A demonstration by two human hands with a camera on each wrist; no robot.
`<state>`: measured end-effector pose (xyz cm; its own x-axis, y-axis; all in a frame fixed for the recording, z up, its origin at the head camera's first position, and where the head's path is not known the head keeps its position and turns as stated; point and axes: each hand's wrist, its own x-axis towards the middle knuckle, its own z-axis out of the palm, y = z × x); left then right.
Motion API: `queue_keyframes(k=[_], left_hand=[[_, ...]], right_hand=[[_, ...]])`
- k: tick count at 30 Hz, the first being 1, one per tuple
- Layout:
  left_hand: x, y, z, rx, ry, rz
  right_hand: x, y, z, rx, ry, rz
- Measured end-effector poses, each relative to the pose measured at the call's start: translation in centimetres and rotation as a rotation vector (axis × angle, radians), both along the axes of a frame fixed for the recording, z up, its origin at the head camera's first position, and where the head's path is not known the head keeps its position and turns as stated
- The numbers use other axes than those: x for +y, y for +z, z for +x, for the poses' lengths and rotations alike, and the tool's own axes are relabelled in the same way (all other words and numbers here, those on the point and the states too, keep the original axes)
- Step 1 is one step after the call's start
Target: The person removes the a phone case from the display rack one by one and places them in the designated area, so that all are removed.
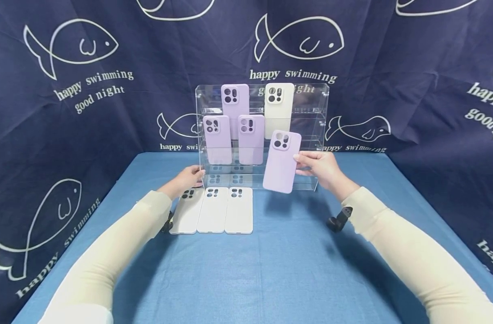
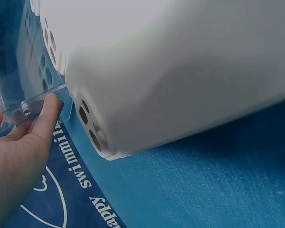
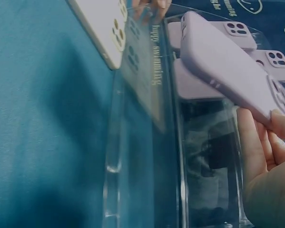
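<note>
Left hand (image 1: 188, 177) grips the rack's (image 1: 257, 110) bottom-left corner; right hand (image 1: 322, 165) pinches a case (image 1: 280, 165) (tilted) toward the right edge.

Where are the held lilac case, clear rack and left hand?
Held lilac case (image 1: 282, 164): head view, middle of its back.
Clear rack (image 1: 306, 182): head view, lower right front.
Left hand (image 1: 188, 178): head view, its middle.

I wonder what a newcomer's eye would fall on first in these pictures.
Probably the lilac case, held tilted in the right hand in front of the clear stand. Next, perhaps, the three white cases lying in a row on the blue table, and the white fish drawings on the dark backdrop behind.
</note>
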<state>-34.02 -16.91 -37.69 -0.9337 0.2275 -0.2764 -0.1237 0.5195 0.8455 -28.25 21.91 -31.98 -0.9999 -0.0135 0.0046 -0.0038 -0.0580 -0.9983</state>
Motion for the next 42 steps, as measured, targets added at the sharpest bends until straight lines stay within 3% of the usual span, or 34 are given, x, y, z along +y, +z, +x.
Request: queue_keyframes(k=[9, 19, 30, 42], left_hand=[[0.1, 0.1, 0.0, 0.003, 0.012, -0.003], [0.3, 0.2, 0.2, -0.011, 0.009, -0.006], [0.2, 0.2, 0.2, -0.010, 0.014, -0.002], [0.0, -0.1, -0.1, -0.012, 0.011, 0.007]], right_hand=[[-0.4, -2.3, 0.6, -0.126, 0.058, 0.084], [-0.6, -4.4, 0.6, -0.202, 0.101, 0.160], [-1.0, -5.9, 0.9, -0.211, 0.163, 0.155], [-1.6, -7.0, 0.9, -0.279, 0.180, 0.178]])
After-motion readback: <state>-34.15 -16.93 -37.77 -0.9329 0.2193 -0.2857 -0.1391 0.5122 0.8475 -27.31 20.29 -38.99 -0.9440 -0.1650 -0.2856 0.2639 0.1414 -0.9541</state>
